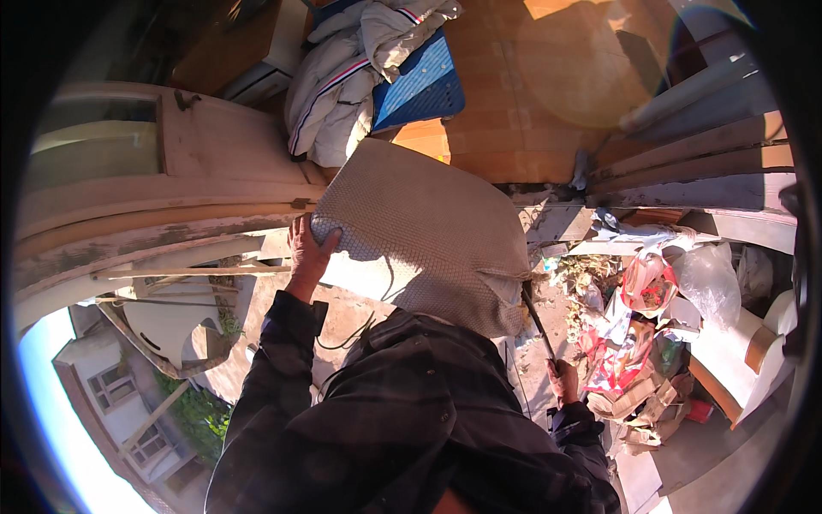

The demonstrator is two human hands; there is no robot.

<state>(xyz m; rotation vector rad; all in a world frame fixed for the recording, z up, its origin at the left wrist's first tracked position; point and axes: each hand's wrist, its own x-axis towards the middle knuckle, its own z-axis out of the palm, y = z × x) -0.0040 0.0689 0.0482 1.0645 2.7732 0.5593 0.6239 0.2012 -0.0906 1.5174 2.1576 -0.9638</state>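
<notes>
A: Which step is this?
B: Carrying, I judge; the left hand (306, 250) is clamped on the edge of a grey woven mat (419, 236), lifted in front of the chest beside a weathered window frame (171, 201); the right hand (563, 377) is closed round a thin dark rod (538, 319).
A: And next?
B: Probably steadying the limp mat clear of the rubbish pile (638, 343); it needs a firm grip.

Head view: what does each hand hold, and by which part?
Left hand grips the grey woven sack at its left edge. Right hand holds the thin dark rod by its lower end.
</notes>
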